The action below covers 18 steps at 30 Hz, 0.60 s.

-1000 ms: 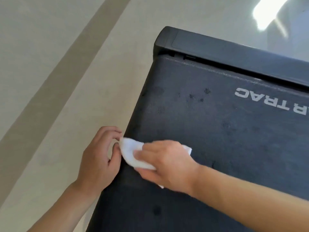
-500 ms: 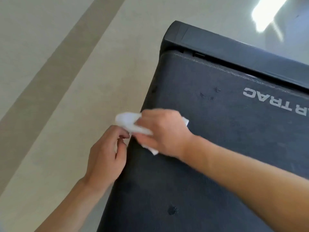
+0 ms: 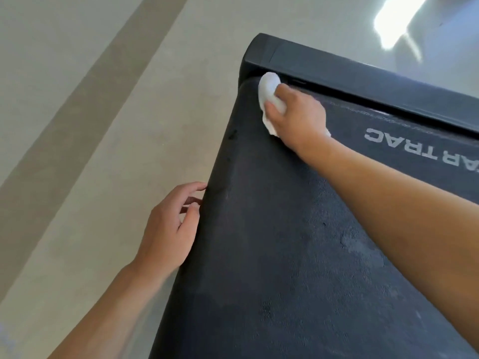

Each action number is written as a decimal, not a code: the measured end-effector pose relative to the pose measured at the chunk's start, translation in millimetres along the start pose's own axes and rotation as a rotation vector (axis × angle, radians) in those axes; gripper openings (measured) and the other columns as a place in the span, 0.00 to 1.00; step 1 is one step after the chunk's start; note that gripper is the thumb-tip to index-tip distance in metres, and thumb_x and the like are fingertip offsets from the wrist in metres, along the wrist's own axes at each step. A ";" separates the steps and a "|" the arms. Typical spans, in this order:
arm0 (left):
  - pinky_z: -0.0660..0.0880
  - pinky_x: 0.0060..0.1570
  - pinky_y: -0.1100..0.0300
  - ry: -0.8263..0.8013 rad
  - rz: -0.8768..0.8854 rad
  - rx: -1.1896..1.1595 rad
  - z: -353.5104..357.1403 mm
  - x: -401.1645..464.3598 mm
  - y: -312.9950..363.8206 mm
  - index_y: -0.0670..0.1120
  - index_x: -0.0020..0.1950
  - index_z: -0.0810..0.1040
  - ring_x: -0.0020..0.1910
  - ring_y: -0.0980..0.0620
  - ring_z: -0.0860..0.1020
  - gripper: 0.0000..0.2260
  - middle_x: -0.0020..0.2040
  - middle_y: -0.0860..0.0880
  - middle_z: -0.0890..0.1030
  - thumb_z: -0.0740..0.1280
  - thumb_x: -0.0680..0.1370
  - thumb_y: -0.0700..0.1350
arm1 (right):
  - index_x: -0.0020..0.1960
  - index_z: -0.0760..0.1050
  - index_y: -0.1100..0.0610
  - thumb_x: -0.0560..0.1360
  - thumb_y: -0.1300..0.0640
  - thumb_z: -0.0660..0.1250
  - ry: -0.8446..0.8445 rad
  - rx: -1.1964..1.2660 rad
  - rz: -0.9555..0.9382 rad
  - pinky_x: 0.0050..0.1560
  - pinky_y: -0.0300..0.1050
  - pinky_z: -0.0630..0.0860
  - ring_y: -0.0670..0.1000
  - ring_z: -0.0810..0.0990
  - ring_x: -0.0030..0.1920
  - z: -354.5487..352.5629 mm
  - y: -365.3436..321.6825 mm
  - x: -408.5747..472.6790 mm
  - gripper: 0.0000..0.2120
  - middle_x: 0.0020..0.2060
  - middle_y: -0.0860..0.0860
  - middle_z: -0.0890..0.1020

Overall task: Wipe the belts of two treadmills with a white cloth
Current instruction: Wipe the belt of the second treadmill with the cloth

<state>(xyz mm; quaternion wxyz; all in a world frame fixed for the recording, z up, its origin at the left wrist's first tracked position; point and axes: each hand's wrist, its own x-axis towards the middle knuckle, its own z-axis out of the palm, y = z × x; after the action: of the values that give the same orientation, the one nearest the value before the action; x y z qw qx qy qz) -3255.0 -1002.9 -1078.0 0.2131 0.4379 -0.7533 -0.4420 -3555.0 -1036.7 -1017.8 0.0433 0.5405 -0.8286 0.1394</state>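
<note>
A black treadmill belt (image 3: 285, 242) with white "TRAC" lettering fills the right side of the view. My right hand (image 3: 298, 117) presses a crumpled white cloth (image 3: 268, 92) onto the belt's far left corner, just below the dark end cap (image 3: 337, 66). Part of the cloth is hidden under my palm. My left hand (image 3: 168, 229) rests against the belt's left edge, fingers loosely apart and holding nothing.
A pale glossy floor (image 3: 103, 125) lies left of the treadmill, crossed by a darker diagonal stripe (image 3: 64, 120). A bright light reflection (image 3: 394, 19) shows on the floor beyond the end cap.
My right hand slid the cloth along the belt from near my left hand up to the far left corner. My left hand let go of the cloth and opened at the belt's edge.
</note>
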 end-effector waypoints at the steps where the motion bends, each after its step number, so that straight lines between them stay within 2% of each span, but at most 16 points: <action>1: 0.74 0.53 0.76 0.013 -0.043 -0.009 -1.2 -2.3 -2.1 0.54 0.68 0.79 0.58 0.63 0.79 0.16 0.61 0.61 0.81 0.62 0.85 0.38 | 0.53 0.75 0.50 0.80 0.43 0.61 -0.046 0.028 -0.074 0.44 0.48 0.72 0.57 0.80 0.47 3.5 -22.4 -18.4 0.12 0.44 0.49 0.81; 3: 0.76 0.51 0.74 0.062 -0.092 -0.014 -9.3 -7.5 -9.6 0.53 0.63 0.81 0.55 0.63 0.81 0.13 0.57 0.60 0.82 0.64 0.84 0.39 | 0.52 0.78 0.49 0.78 0.43 0.65 -0.158 0.164 -0.336 0.44 0.49 0.76 0.54 0.80 0.43 6.2 -67.0 -75.7 0.11 0.42 0.47 0.80; 6: 0.80 0.51 0.62 0.134 -0.115 0.067 -29.9 -16.7 -24.6 0.50 0.55 0.84 0.51 0.59 0.82 0.09 0.52 0.58 0.84 0.67 0.83 0.38 | 0.43 0.77 0.53 0.79 0.46 0.65 -0.452 0.292 -0.822 0.31 0.46 0.69 0.51 0.70 0.32 -9.2 -99.1 -162.6 0.12 0.35 0.47 0.74; 7: 0.80 0.50 0.60 0.163 -0.140 0.092 -37.5 -20.9 -28.6 0.50 0.53 0.84 0.51 0.59 0.82 0.10 0.51 0.58 0.84 0.66 0.82 0.37 | 0.42 0.76 0.54 0.79 0.47 0.65 -0.496 0.303 -0.897 0.30 0.46 0.67 0.51 0.69 0.31 -10.9 -96.7 -167.4 0.12 0.34 0.47 0.72; 8: 0.78 0.48 0.61 0.184 -0.160 0.119 -43.6 -25.7 -30.0 0.51 0.52 0.84 0.50 0.60 0.82 0.11 0.50 0.59 0.84 0.66 0.82 0.37 | 0.41 0.76 0.54 0.79 0.47 0.65 -0.471 0.296 -0.938 0.30 0.46 0.67 0.51 0.69 0.31 -9.6 -93.1 -159.8 0.13 0.33 0.47 0.72; 10: 0.75 0.47 0.66 0.171 -0.161 0.164 -48.6 -33.9 -25.0 0.54 0.53 0.83 0.51 0.62 0.81 0.11 0.51 0.63 0.83 0.66 0.83 0.39 | 0.45 0.78 0.52 0.79 0.42 0.62 -0.342 0.191 -0.836 0.34 0.46 0.71 0.53 0.76 0.36 -3.3 -87.2 -103.7 0.15 0.36 0.46 0.75; 12: 0.73 0.51 0.69 0.127 -0.140 0.173 -44.2 -40.9 -14.4 0.56 0.56 0.82 0.54 0.64 0.80 0.10 0.53 0.68 0.80 0.65 0.84 0.42 | 0.44 0.77 0.50 0.79 0.41 0.58 -0.255 -0.011 -0.529 0.41 0.47 0.73 0.54 0.80 0.43 -1.5 -73.7 -21.9 0.16 0.40 0.46 0.78; 14: 0.72 0.53 0.70 0.105 -0.113 0.188 -37.3 -46.9 -5.3 0.58 0.59 0.81 0.56 0.65 0.78 0.10 0.54 0.69 0.78 0.64 0.85 0.44 | 0.39 0.75 0.55 0.75 0.47 0.57 -0.247 -0.136 -0.202 0.41 0.45 0.74 0.58 0.80 0.40 0.8 -58.1 33.5 0.15 0.38 0.51 0.81; 15: 0.72 0.53 0.71 0.109 -0.102 0.195 -35.9 -47.2 -2.7 0.57 0.59 0.81 0.56 0.65 0.78 0.10 0.55 0.69 0.79 0.64 0.85 0.44 | 0.38 0.75 0.56 0.73 0.48 0.57 -0.263 -0.182 -0.174 0.40 0.45 0.74 0.58 0.79 0.39 0.8 -61.4 40.4 0.14 0.39 0.52 0.81; 18: 0.74 0.52 0.66 0.162 -0.099 0.199 -41.1 -41.2 -2.1 0.55 0.60 0.81 0.56 0.59 0.80 0.10 0.56 0.63 0.81 0.64 0.84 0.42 | 0.46 0.78 0.50 0.77 0.40 0.59 -0.391 -0.202 -0.470 0.37 0.45 0.68 0.55 0.78 0.43 0.9 -101.5 -16.6 0.16 0.42 0.49 0.79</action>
<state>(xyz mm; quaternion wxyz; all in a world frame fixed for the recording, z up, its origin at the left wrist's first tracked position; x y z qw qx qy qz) -3203.3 -988.2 -1055.7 0.2068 0.5279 -0.7511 -0.3383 -3456.0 -1060.5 -1003.7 -0.0324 0.7266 -0.6834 -0.0637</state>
